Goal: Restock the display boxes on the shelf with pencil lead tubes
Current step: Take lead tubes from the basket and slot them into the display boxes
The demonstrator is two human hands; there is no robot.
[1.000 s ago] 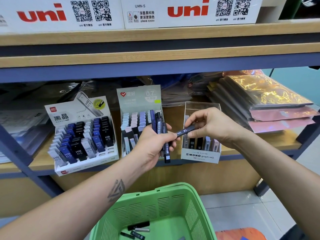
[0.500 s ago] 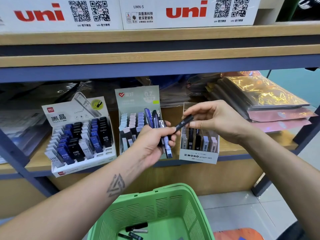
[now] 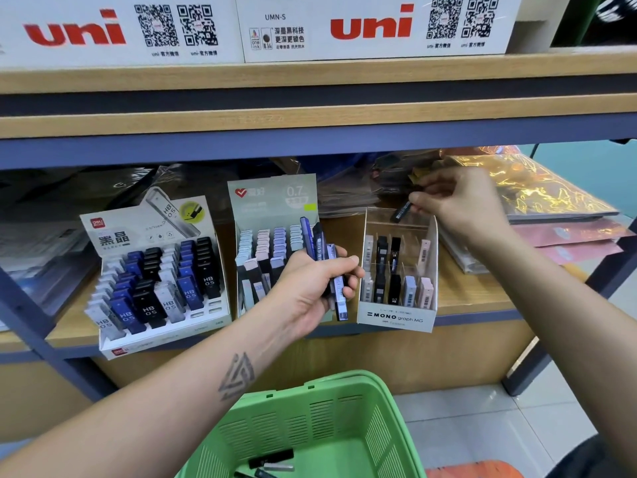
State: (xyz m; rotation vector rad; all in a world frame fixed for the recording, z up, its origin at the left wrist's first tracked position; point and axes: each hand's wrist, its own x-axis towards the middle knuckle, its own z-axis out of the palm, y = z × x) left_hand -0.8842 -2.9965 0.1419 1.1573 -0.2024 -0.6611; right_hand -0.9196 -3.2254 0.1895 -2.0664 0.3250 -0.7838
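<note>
Nearest the camera a green basket (image 3: 344, 419) sits low in view, with a few dark lead tubes (image 3: 272, 458) lying loose on its floor. Above it the left hand (image 3: 317, 284) has its fingers curled round a bundle of tubes (image 3: 327, 267), blue, black and clear, which stand up past the knuckles and hang down below the palm; the forearm carries a triangle tattoo (image 3: 238, 376).

Beyond the left hand, on the wooden shelf (image 3: 472, 294), three display boxes stand in a row at the front edge. The left box (image 3: 165, 339) holds tilted black, blue and pale tubes marked HB 0.5. The middle box (image 3: 275, 205), marked 0.7, holds pale pastel tubes and is partly hidden by the left hand. The right box (image 3: 396, 317), labelled MONO graph MG, has clear walls and holds black, grey and pink tubes in divided slots, several slots bare.

The right hand (image 3: 462, 208) is over the back of that box, its thumb and fingertips pinching a single dark tube (image 3: 401, 212), tilted, its lower end just at the box's rear rim.

Further right lie stacked glossy packets (image 3: 551, 201). On the shelf above stand white cartons printed uni (image 3: 372, 25)
</note>
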